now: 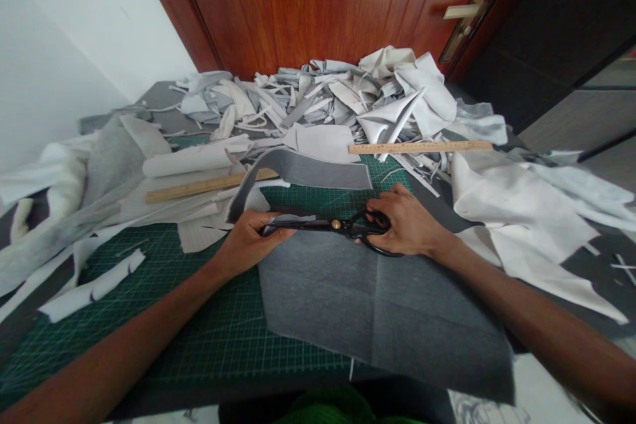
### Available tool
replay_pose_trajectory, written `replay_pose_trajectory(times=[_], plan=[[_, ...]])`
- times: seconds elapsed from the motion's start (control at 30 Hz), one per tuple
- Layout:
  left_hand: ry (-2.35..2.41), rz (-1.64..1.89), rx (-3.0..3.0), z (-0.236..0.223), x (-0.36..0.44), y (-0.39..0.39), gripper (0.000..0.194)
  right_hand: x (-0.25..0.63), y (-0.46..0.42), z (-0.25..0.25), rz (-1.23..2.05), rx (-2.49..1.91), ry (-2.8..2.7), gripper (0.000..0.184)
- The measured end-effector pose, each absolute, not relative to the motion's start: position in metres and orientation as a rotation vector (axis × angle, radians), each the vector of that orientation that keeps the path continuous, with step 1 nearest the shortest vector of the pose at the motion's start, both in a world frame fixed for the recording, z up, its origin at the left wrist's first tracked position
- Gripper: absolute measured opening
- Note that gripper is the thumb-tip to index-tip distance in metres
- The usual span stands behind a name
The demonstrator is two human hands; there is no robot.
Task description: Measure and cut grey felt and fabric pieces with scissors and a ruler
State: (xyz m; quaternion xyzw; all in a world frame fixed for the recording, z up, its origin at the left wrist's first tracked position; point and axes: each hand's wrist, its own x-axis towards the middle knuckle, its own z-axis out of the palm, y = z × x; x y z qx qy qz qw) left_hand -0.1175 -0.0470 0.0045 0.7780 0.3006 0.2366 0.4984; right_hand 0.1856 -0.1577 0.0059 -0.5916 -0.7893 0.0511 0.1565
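While the right hand has its grip clenched on the handles of the one pair of black scissors, the left hand pinches grey material at the blade tips; from where I stand, I can't tell whether the blades have fully met. Cutting looks to be the step in hand, and the next move would call for keeping that material taut beside the blades. One large grey sheet spreads from beneath the scissors to the desk's near edge, partly over one green cutting mat. Just beyond the scissors curls one grey strip. Farther out lie two wooden rulers: a left ruler and a right ruler. Pale offcuts heap along the far edge, too tangled to count.
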Motion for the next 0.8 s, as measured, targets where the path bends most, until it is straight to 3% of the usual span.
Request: replay_pose_trajectory(times=[0.8], plan=[[0.746,0.574,1.875,0.0021,-0.1169,-0.0470,0.027,0.1893,-0.1581,0.0047,0.084,-1.674,-2.279,0.036]])
